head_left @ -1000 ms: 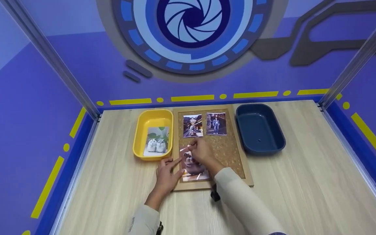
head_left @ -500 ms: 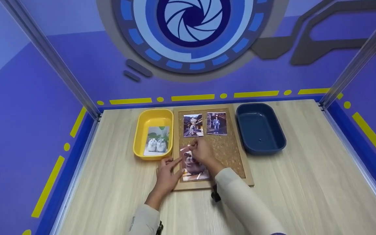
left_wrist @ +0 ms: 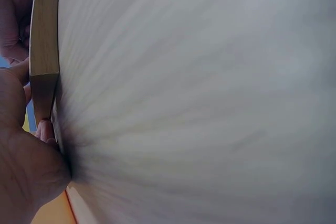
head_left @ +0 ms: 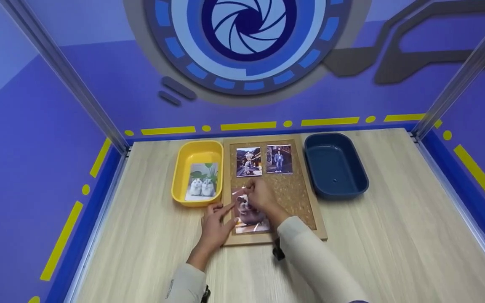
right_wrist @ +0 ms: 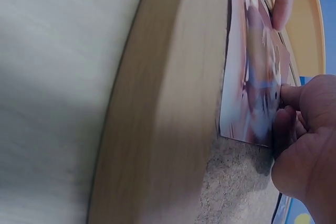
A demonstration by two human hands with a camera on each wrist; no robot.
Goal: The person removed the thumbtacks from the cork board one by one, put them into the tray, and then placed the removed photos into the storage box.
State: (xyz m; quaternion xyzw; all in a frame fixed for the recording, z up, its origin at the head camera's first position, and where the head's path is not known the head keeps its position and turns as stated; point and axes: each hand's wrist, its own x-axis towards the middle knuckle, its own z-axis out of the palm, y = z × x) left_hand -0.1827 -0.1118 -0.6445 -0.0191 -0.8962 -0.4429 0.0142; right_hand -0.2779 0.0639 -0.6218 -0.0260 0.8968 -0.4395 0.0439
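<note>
A hamster photo [head_left: 251,219] lies on the lower left of the wood-framed cork board [head_left: 295,198]. My left hand [head_left: 215,227] reaches over the frame's left side, its index fingertip and thumb on the photo's left edge. At the photo's upper part, my right hand [head_left: 260,194] has its fingers curled and thumb and fingertips brought together; I cannot tell what is between them. In the right wrist view the thumb of the right hand [right_wrist: 310,140] meets the photo [right_wrist: 252,77] near its upper edge. Two photos of people, a left one [head_left: 249,162] and a right one [head_left: 279,160], are on the board's upper half.
A yellow tray [head_left: 178,168] left of the board holds a photo of two white hamsters [head_left: 202,185]. To the right stands a dark blue tray [head_left: 335,195]. All sit on a light wood table [head_left: 394,235] with purple-blue panels [head_left: 103,84] behind and beside it.
</note>
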